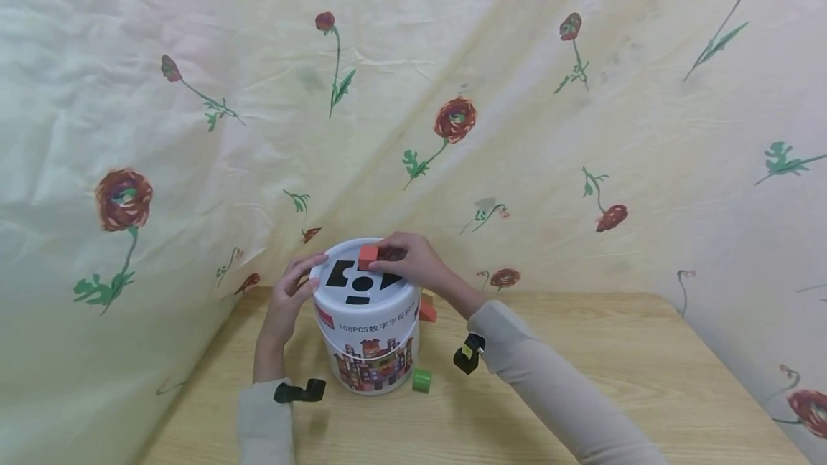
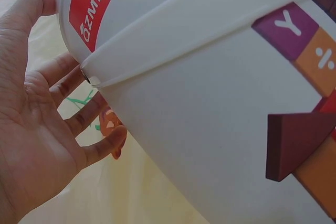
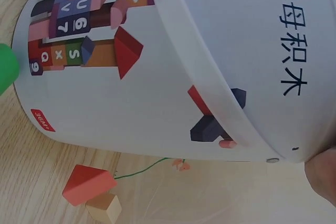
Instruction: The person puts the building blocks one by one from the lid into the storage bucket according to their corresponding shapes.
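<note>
A white bucket [image 1: 336, 336] with a printed block picture stands upright on the wooden table; its white lid [image 1: 336, 294] has several black shaped holes. My right hand [image 1: 413, 258] pinches a red block [image 1: 368, 257] over the far part of the lid; whether the block has entered a hole cannot be seen. Only a bit of that hand shows at the edge of the right wrist view. My left hand [image 1: 289, 300] rests its spread fingers against the left side of the lid's rim, and in the left wrist view its fingers [image 2: 79, 119] touch the bucket near the handle joint.
A green cylinder block [image 1: 421, 379] lies at the bucket's front right. Behind the right side are a red triangular block [image 3: 88, 184] and a small plain wooden block [image 3: 104, 208]. A flowered cloth [image 1: 388, 128] hangs behind the table [image 1: 568, 357].
</note>
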`<state>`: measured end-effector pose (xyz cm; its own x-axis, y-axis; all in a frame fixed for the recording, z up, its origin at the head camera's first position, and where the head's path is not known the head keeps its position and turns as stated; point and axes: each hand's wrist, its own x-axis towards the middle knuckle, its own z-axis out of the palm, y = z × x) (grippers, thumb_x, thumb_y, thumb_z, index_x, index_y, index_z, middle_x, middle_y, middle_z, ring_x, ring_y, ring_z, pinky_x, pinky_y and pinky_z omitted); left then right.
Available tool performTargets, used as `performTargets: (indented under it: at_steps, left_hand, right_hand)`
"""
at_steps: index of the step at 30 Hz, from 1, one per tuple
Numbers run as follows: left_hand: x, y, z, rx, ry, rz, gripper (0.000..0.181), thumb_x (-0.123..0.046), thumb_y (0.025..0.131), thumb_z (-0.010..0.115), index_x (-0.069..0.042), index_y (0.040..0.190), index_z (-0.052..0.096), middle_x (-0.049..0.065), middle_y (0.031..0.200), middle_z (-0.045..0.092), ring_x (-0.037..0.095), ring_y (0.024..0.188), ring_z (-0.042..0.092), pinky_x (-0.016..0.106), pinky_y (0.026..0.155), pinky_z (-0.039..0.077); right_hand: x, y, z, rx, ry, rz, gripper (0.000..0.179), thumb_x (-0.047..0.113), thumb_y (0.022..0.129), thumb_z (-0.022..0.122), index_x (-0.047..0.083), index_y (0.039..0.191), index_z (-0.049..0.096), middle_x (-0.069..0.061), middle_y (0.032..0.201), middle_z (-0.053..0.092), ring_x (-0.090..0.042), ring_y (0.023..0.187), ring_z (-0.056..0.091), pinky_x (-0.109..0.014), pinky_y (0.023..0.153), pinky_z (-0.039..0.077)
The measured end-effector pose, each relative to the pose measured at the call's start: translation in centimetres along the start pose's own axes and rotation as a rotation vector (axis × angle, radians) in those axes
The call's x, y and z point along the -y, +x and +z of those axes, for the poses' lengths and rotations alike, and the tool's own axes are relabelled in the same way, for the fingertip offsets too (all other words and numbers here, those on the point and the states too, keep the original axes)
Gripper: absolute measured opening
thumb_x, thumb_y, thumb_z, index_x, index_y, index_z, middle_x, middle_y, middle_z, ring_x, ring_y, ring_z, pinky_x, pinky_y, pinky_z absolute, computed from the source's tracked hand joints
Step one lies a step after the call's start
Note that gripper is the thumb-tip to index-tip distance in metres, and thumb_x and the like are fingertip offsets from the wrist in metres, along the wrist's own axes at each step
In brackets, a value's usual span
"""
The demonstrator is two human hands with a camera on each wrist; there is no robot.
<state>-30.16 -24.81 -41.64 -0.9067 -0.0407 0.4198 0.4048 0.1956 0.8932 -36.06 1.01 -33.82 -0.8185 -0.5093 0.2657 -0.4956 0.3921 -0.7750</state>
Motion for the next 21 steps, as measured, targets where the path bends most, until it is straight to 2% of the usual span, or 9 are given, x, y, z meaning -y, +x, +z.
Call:
performTargets:
  at_steps: [4, 11, 14, 17, 21]
  left_hand:
    - [-0.05, -0.01, 0.0, 0.002, -0.006, 0.006, 0.041, -0.021, 0.102, 0.056, -0.012, 0.142, 0.059, -0.001, 0.145, 0.049, 0.016, 0.133, 0.045, 0.023, 0.101, 0.047]
    - [0.01, 0.0, -0.03, 0.001, -0.002, 0.011, 0.041, -0.021, 0.102, 0.056, -0.012, 0.142, 0.059, 0.0, 0.146, 0.049, 0.015, 0.134, 0.045, 0.023, 0.102, 0.046]
    - [0.07, 0.03, -0.04, 0.0, 0.001, 0.01, 0.041, -0.021, 0.102, 0.056, -0.012, 0.143, 0.059, 0.0, 0.147, 0.049, 0.015, 0.134, 0.045, 0.024, 0.102, 0.046]
    - [0.14, 0.08, -0.03, -0.002, 0.001, 0.006, 0.041, -0.021, 0.102, 0.056, -0.012, 0.143, 0.059, 0.0, 0.147, 0.049, 0.015, 0.134, 0.044, 0.032, 0.106, 0.045]
    - [0.16, 0.15, 0.04, -0.001, -0.015, 0.01, 0.041, -0.021, 0.102, 0.057, -0.011, 0.142, 0.059, 0.001, 0.148, 0.048, 0.015, 0.136, 0.043, 0.053, 0.113, 0.04]
  right_hand:
    - [0.04, 0.01, 0.21, 0.001, -0.037, -0.003, 0.032, 0.024, 0.085, 0.082, 0.014, 0.115, 0.077, -0.002, 0.105, 0.069, -0.015, 0.097, 0.065, -0.032, 0.088, 0.057]
    - [0.07, 0.12, 0.37, -0.01, -0.08, -0.001, 0.047, 0.023, 0.085, 0.082, 0.01, 0.13, 0.07, -0.004, 0.11, 0.07, -0.019, 0.102, 0.066, -0.036, 0.093, 0.057]
    - [0.05, 0.16, 0.37, -0.017, -0.077, -0.013, 0.048, 0.021, 0.086, 0.082, 0.009, 0.13, 0.07, -0.005, 0.111, 0.071, -0.02, 0.104, 0.067, -0.037, 0.095, 0.056]
    - [0.02, 0.16, 0.37, -0.021, -0.075, -0.017, 0.046, 0.022, 0.086, 0.082, 0.008, 0.129, 0.07, -0.005, 0.111, 0.071, -0.02, 0.103, 0.067, -0.037, 0.095, 0.057]
    - [0.04, 0.05, 0.32, -0.032, -0.072, -0.016, 0.044, 0.021, 0.087, 0.081, 0.008, 0.128, 0.071, -0.006, 0.111, 0.071, -0.021, 0.104, 0.068, -0.037, 0.095, 0.056]
